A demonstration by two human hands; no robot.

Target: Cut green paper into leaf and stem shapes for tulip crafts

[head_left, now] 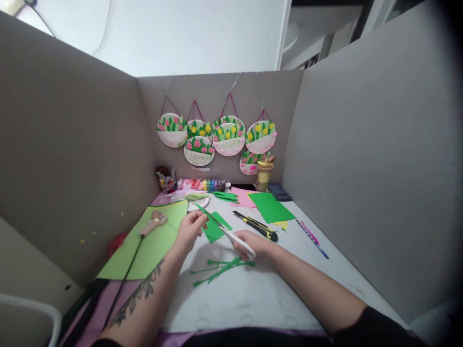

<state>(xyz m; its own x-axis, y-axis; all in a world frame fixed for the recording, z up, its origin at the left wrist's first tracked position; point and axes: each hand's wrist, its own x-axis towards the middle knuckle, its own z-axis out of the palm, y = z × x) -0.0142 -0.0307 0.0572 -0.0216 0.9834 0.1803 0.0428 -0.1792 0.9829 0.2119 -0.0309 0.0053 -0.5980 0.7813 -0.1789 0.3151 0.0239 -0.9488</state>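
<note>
My left hand [192,228] pinches a narrow green paper piece [200,208] near the middle of the table. Held in my right hand [249,242] are white-handled scissors [237,240], their blades pointing up and left toward that paper, close to my left fingertips. Below the blades a green paper square [216,232] lies on the white tabletop. Several thin green paper strips [220,271] are crossed in a loose pile nearer to me. Just beyond my right hand rests a black and yellow box cutter [257,226].
A glue gun [155,222] with a black cable lies on light green sheets [126,255] at the left. Green sheet [273,208] and pen [320,249] are at the right. Paint bottles [213,185] line the back; decorated plates [228,140] hang above. Grey panels surround the table.
</note>
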